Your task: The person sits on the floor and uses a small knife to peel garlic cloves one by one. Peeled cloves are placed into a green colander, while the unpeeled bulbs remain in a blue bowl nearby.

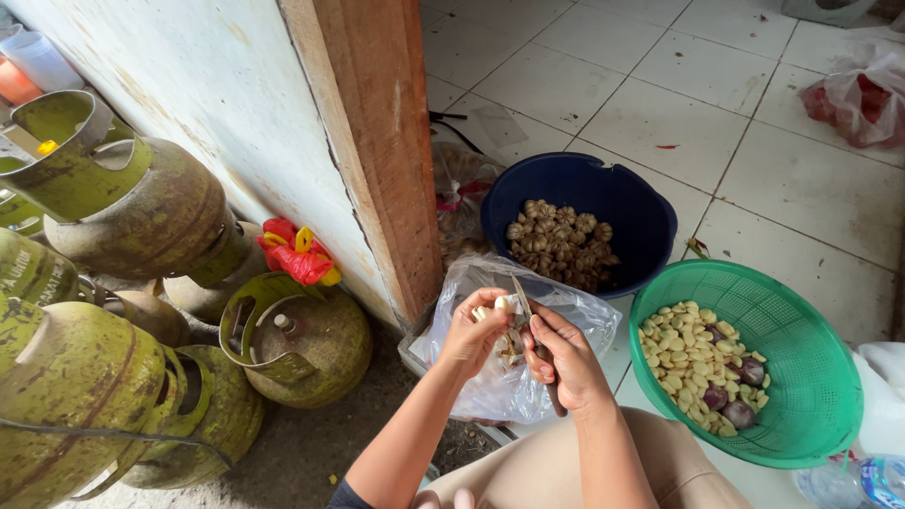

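Garlic clove (501,305) sitting pinched in left hand (471,332), fingers curling closed around it, held over clear bag (528,377). Right hand (566,363) gripping knife (524,300), fist closed on handle, blade pointing up, tip touching clove. Both forearms rising from lower edge, wrists bending inward. Blue tub (622,203) holding unpeeled garlic, lying beyond hands. Green basket (801,396) holding peeled cloves and shallots, lying right of hands. Red bag (863,99) lying far right on tiles. Green gas cylinders (94,377) crowding left.
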